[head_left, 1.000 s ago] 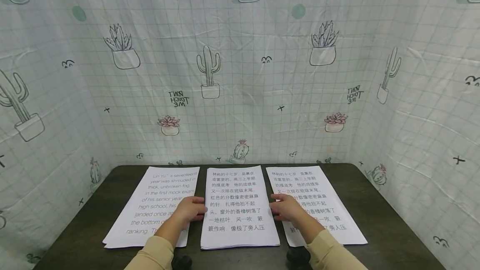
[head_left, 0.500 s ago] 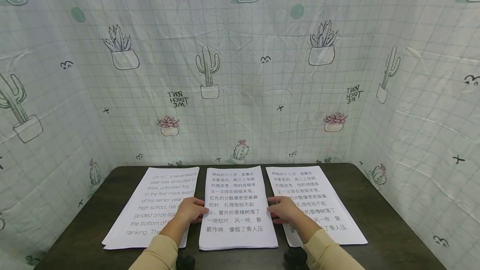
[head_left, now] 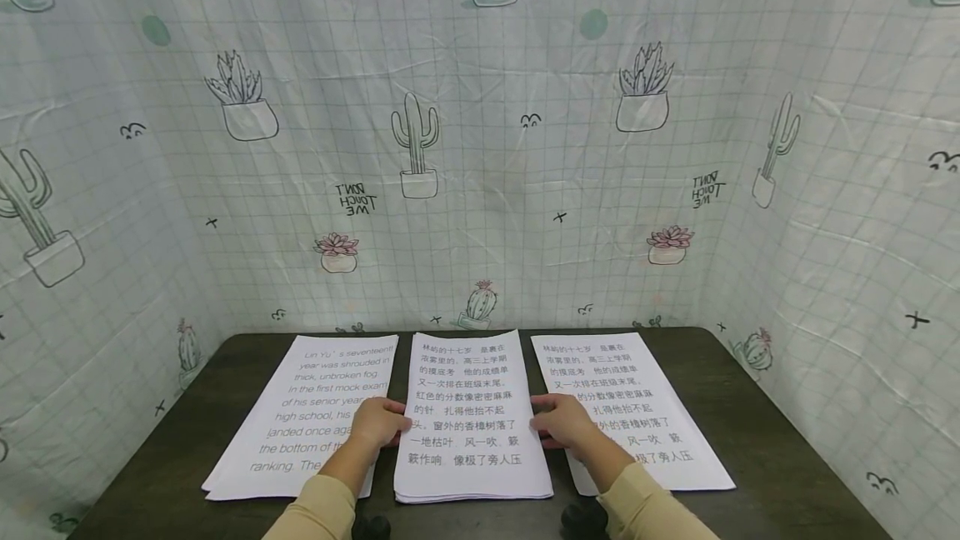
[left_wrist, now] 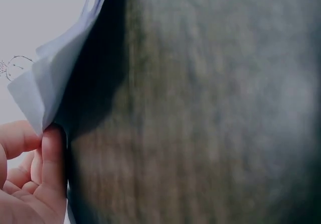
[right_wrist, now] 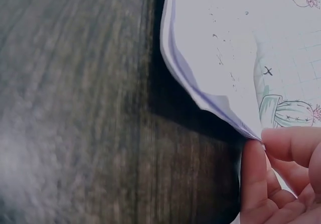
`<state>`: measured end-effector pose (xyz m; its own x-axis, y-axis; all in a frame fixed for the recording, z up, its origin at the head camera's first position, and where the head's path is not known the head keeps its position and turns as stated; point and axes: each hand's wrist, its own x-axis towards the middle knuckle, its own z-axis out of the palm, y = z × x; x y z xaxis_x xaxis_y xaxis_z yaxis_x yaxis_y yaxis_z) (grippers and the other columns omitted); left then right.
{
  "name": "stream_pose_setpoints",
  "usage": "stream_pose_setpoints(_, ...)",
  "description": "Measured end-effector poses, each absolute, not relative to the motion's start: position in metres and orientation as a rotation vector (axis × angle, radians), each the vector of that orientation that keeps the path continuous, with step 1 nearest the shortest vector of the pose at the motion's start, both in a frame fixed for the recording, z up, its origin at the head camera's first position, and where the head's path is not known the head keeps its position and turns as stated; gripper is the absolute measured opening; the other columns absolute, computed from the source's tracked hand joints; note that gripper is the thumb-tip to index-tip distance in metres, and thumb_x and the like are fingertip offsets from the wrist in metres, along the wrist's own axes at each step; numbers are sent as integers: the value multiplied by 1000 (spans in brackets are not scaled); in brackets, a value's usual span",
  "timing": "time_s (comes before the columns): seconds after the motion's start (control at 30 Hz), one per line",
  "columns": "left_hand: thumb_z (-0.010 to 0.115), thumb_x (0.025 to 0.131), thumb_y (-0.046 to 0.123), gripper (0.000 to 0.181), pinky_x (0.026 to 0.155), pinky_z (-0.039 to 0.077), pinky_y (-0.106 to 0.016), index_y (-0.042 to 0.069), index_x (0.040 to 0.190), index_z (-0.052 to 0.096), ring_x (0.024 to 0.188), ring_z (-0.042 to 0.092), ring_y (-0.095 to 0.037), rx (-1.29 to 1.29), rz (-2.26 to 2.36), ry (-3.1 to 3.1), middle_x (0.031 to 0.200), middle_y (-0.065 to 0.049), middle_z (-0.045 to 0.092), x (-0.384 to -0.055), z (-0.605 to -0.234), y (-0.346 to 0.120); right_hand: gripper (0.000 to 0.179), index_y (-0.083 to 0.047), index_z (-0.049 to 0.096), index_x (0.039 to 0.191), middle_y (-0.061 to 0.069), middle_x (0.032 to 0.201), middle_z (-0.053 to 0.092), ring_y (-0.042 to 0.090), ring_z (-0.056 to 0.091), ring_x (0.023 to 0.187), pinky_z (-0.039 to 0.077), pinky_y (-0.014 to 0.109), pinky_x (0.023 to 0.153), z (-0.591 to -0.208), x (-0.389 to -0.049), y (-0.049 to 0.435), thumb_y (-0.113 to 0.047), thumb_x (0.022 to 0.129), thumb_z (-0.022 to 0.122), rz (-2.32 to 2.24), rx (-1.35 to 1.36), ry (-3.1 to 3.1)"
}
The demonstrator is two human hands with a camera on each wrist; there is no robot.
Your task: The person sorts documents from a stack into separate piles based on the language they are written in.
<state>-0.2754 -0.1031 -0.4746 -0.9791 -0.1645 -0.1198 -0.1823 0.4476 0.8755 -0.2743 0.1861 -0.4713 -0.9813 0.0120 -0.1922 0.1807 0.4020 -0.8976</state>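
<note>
In the head view a middle stack of white paper (head_left: 472,480), printed with Chinese text, lies between my hands. My left hand (head_left: 375,423) pinches its left edge and my right hand (head_left: 564,422) pinches its right edge. Up close in the left wrist view, the thumb and a finger of the left hand (left_wrist: 32,176) hold the sheets (left_wrist: 52,78), which curl up off the dark surface. The right wrist view has the right hand (right_wrist: 286,171) gripping the bent edge of the sheets (right_wrist: 195,78) likewise. The sheets' far sides are hidden there.
To the left is a stack of English-printed paper (head_left: 240,473), partly behind my left forearm. On the right lies another stack with Chinese text (head_left: 697,477), partly covered by my right arm. All rest on a dark wooden table (head_left: 780,457) before a cactus-patterned curtain (head_left: 487,240).
The middle stack has shifted slightly left, and its edges now bend in my grip. My right hand has moved a little left with it; the outer stacks stay in place.
</note>
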Motion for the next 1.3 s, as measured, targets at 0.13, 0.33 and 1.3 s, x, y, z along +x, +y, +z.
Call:
stream_pose_setpoints(0.13, 68, 79, -2, 22, 55, 54, -25, -10, 99, 67, 63, 61, -16, -338, 1624, 2648, 84, -16, 65, -275, -475, -106, 48, 7, 56, 131, 22, 112, 65, 23, 68, 88, 60, 40, 72, -473, -275, 186, 1, 84, 62, -1626, 170, 2508)
stream_pose_setpoints(0.33, 68, 79, 2, 13, 54, 53, -22, -6, 90, 67, 62, 58, -14, -356, 1660, 2634, 78, -12, 62, -272, -475, -109, 46, 7, 56, 130, 22, 111, 65, 22, 67, 87, 60, 40, 71, -475, -275, 185, 2, 84, 61, -1635, 165, 2514)
stream_pose_setpoints(1.3, 57, 88, 3, 54, 74, 57, -25, -10, 139, 44, 86, 66, -13, 4, 2104, 2079, 111, -14, 66, -275, -479, -116, 54, -1, 49, 142, 16, 111, 60, 20, 62, 92, 57, 37, 76, -464, -275, 199, -2, 89, 60, -1769, 133, 2447)
